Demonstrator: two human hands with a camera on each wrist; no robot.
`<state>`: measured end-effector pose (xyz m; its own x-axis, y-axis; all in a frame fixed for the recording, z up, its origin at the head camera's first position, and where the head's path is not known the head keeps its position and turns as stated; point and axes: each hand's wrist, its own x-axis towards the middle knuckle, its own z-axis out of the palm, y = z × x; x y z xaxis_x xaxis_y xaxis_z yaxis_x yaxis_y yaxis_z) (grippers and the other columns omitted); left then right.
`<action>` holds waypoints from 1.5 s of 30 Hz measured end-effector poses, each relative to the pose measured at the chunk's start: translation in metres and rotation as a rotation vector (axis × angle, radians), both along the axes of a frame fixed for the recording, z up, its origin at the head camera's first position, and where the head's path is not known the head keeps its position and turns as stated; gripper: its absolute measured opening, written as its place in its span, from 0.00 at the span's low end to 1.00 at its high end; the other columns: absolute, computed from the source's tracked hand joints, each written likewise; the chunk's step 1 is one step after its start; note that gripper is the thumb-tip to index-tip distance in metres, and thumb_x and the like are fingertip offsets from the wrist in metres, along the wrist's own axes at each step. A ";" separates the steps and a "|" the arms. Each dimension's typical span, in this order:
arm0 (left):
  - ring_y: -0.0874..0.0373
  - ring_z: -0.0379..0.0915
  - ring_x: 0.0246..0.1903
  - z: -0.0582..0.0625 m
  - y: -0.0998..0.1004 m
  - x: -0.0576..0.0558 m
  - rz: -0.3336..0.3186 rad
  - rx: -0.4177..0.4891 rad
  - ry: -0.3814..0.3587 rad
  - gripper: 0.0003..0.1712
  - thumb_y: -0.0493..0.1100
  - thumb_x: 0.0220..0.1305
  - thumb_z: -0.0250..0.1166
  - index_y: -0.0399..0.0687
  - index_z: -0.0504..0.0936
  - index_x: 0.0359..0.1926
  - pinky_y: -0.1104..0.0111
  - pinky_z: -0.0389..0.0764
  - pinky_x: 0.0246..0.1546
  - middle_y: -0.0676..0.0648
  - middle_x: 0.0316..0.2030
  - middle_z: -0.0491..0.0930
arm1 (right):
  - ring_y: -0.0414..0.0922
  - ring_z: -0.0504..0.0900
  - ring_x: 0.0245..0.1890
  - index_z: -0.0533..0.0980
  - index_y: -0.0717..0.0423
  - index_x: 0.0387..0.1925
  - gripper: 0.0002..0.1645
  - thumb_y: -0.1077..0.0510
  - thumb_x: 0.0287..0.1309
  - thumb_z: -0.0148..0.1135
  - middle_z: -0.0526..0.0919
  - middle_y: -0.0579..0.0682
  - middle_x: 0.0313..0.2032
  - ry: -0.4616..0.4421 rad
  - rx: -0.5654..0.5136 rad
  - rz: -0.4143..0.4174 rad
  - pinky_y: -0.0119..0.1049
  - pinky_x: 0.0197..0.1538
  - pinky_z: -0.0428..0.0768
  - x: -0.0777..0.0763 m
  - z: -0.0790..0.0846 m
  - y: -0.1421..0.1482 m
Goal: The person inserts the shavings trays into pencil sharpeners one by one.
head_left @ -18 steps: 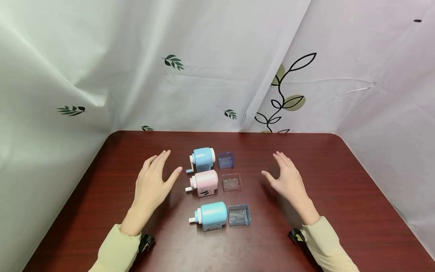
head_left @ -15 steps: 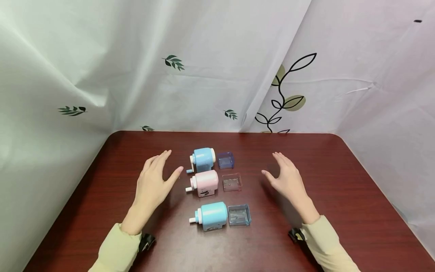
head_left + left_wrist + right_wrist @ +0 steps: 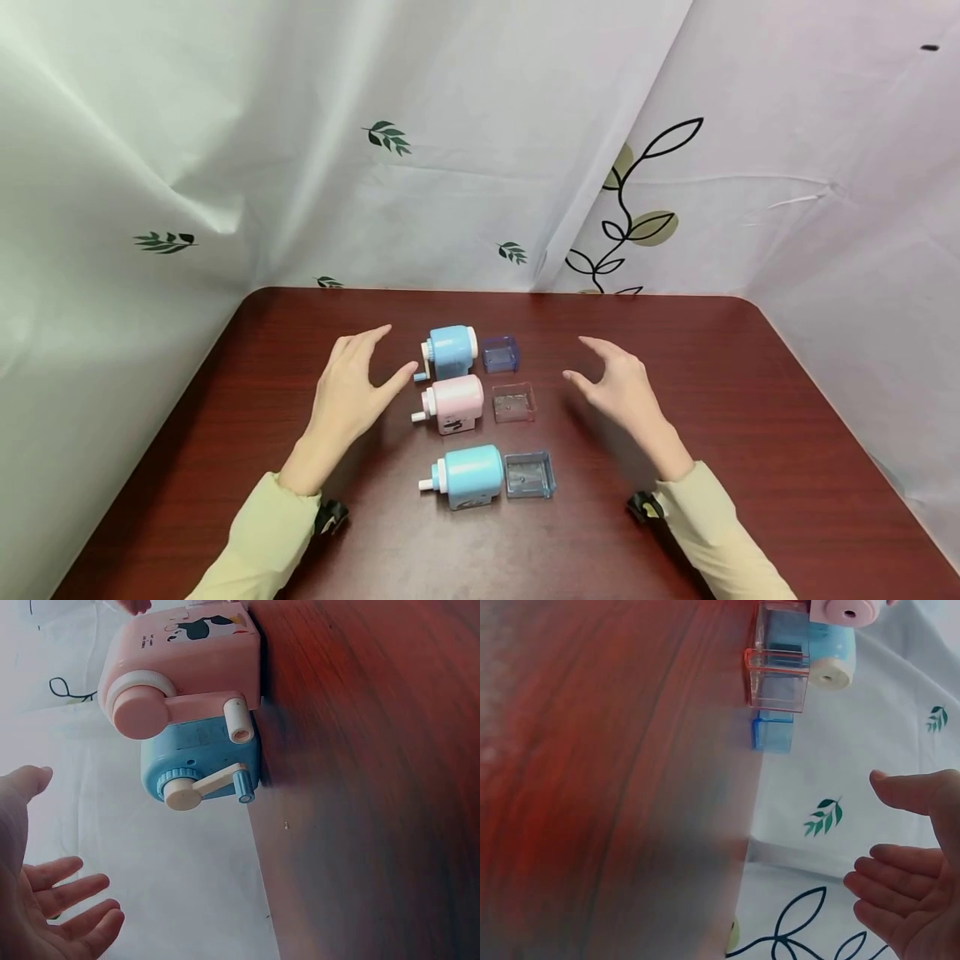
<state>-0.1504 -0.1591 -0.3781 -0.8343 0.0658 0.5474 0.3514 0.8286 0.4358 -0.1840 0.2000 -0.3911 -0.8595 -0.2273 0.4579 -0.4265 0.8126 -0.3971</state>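
Three hand-crank pencil sharpeners stand in a column on the table: a blue sharpener (image 3: pixel 452 350) at the back, a pink sharpener (image 3: pixel 459 400) in the middle, a turquoise sharpener (image 3: pixel 474 471) nearest. To the right of each lies its clear shavings drawer: a purple-blue drawer (image 3: pixel 500 355), a pinkish drawer (image 3: pixel 513 404) and a grey-blue drawer (image 3: pixel 529 475). My left hand (image 3: pixel 348 392) hovers left of the blue and pink cranks, fingers spread and holding nothing. Right of the drawers, my right hand (image 3: pixel 621 387) hovers with thumb and fingers apart, also holding nothing.
The dark red-brown table (image 3: pixel 750 433) has rounded back corners. A white curtain (image 3: pixel 450 200) printed with leaves hangs behind it and along both sides. Black camera straps (image 3: pixel 330 517) are on both wrists.
Both hands have moved inward: the left one rightward toward the blue and pink sharpeners, the right one leftward toward the drawers. Sharpeners and drawers stay in place.
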 end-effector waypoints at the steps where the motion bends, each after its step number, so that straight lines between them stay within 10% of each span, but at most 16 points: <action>1: 0.51 0.63 0.50 0.000 0.000 -0.001 -0.011 0.005 -0.001 0.37 0.62 0.52 0.62 0.47 0.69 0.59 0.53 0.73 0.43 0.44 0.52 0.74 | 0.54 0.75 0.49 0.73 0.60 0.52 0.34 0.49 0.44 0.69 0.78 0.60 0.49 0.001 -0.002 0.005 0.52 0.49 0.73 -0.001 0.000 -0.001; 23: 0.55 0.59 0.57 0.000 0.009 -0.027 -0.217 0.047 -0.104 0.36 0.55 0.51 0.66 0.53 0.67 0.61 0.52 0.66 0.54 0.49 0.56 0.70 | 0.51 0.76 0.48 0.75 0.58 0.50 0.31 0.51 0.43 0.70 0.80 0.56 0.46 0.008 -0.066 0.115 0.47 0.49 0.73 -0.028 0.002 -0.023; 36: 0.57 0.60 0.55 -0.004 0.014 -0.039 -0.284 0.032 0.009 0.36 0.53 0.50 0.68 0.54 0.67 0.60 0.55 0.68 0.52 0.49 0.53 0.72 | 0.50 0.75 0.49 0.75 0.58 0.51 0.32 0.50 0.42 0.70 0.80 0.56 0.47 -0.051 -0.062 0.134 0.47 0.51 0.73 -0.041 -0.002 -0.029; 45: 0.57 0.57 0.58 -0.008 0.017 -0.050 -0.373 0.059 -0.095 0.36 0.54 0.54 0.65 0.53 0.64 0.63 0.52 0.64 0.56 0.49 0.58 0.67 | 0.49 0.73 0.51 0.73 0.59 0.52 0.35 0.47 0.41 0.71 0.78 0.55 0.49 -0.072 -0.057 0.188 0.47 0.53 0.71 -0.045 -0.008 -0.034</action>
<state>-0.2000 -0.1419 -0.3861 -0.8061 0.3451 0.4807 0.5796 0.6240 0.5241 -0.2294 0.1662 -0.3992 -0.8353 -0.3625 0.4134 -0.5375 0.6965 -0.4753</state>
